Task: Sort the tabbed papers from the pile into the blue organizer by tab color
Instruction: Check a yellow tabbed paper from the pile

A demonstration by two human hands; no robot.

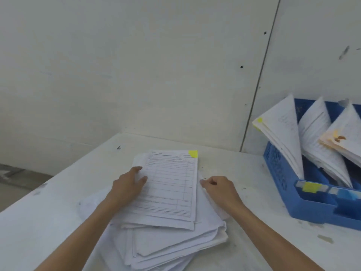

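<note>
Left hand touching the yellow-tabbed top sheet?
Touching. Head view: the left hand lies on the left edge of the top sheet, with its thumb overlapping the printed page and no gap visible.

Single wide-angle view, worn on head, facing forward and down. Close range: left hand (127, 185) and right hand (219, 187) mid-frame at paper pile (170, 194), forearms entering from bottom edge. Table (48, 212) across lower half, wall (136, 65) above, blue organizer (312, 208) cut off at right edge.
</note>
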